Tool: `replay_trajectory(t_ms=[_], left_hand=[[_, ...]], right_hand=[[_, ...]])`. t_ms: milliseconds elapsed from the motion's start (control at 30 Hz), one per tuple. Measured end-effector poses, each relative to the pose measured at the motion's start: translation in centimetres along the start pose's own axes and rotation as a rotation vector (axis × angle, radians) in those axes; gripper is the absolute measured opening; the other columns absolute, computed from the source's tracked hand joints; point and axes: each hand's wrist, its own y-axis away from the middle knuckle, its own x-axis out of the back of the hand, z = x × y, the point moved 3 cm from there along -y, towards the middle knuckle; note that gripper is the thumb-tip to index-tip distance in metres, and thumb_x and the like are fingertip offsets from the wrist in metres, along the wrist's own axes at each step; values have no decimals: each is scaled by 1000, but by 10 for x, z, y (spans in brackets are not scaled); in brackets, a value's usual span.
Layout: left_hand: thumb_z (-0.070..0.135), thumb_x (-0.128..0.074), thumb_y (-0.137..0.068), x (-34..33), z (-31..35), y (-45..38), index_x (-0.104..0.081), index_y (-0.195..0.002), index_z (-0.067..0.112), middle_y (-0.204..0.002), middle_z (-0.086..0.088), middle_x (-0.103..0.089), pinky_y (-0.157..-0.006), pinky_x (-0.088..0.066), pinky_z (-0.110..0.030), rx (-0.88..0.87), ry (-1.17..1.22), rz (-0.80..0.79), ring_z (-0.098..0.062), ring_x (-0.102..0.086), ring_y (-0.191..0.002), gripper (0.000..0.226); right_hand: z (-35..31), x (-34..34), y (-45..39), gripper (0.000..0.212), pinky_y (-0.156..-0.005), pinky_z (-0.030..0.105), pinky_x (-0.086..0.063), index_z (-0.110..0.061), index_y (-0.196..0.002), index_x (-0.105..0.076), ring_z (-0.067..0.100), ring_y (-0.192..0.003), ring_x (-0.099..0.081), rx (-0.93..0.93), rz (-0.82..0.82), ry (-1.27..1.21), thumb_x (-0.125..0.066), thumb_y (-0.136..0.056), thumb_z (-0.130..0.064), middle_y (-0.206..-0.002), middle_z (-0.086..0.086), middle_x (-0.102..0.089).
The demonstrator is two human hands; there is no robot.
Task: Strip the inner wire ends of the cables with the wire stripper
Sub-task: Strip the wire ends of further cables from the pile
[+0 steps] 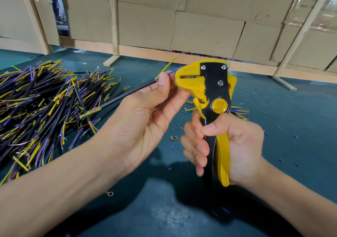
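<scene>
A dark teal table top [300,120] carries everything. At nine o'clock a big heap of black cables [42,105] lies with yellow, blue and purple wire ends splayed out. Small snipped insulation bits [174,138] scatter near the centre, a smaller wire pile [238,112] sits at two o'clock, and a ring terminal [109,193] lies at seven o'clock.

The left half of the dark teal desk [300,120] is blocked by a sprawling heap of black cables with yellow and blue wire ends [42,109], the far edge is closed off by a wall of cardboard boxes behind pale wooden posts [206,30], while open surface is left at right and near centre.
</scene>
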Motion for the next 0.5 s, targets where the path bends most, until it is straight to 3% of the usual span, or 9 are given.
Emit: replay_trajectory(t_ms=[67,167,233,367,500], left_hand=[[13,-55,-82,-1,1,-1,-65,-99,5,-88,0,-74,-80,-58,-21,-10,-48,-18,-10,-71,-90,21],[7,-56,-88,-1,-1,-3,-66,-104,-4,-103,-9,-69,-75,-60,-25,35,89,80,-14,-65,-116,22],[3,-59,-87,-1,-3,-4,-67,-102,-7,-103,-12,-66,-71,-62,-28,66,183,154,-16,-59,-123,20],[-2,-63,-77,-2,-1,-4,-72,-83,-10,-90,-12,-70,-64,-62,-31,95,196,176,-16,-69,-96,14],[-15,-50,-78,-1,15,-11,-57,-115,-9,-74,-13,-66,-59,-62,-46,-15,390,210,-19,-72,-73,37]], right_hand=[[1,1,0,34,-42,25,-45,-5,-66,-42,20,-42,-45,2,-13,-13,-70,-61,-23,-52,8,-46],[4,1,-1,24,-42,24,-44,-6,-67,-42,20,-42,-45,-17,10,-26,-61,-65,-19,-52,8,-46],[5,1,0,17,-42,24,-43,-5,-66,-43,20,-42,-44,-26,25,-26,-54,-66,-18,-52,8,-45],[5,-2,0,14,-43,26,-45,-5,-68,-48,20,-44,-45,-29,-25,-70,-53,-70,-19,-55,7,-47],[-1,1,0,13,-46,29,-48,-7,-72,-51,20,-48,-49,-5,-80,-193,-55,-72,-19,-57,5,-48]])
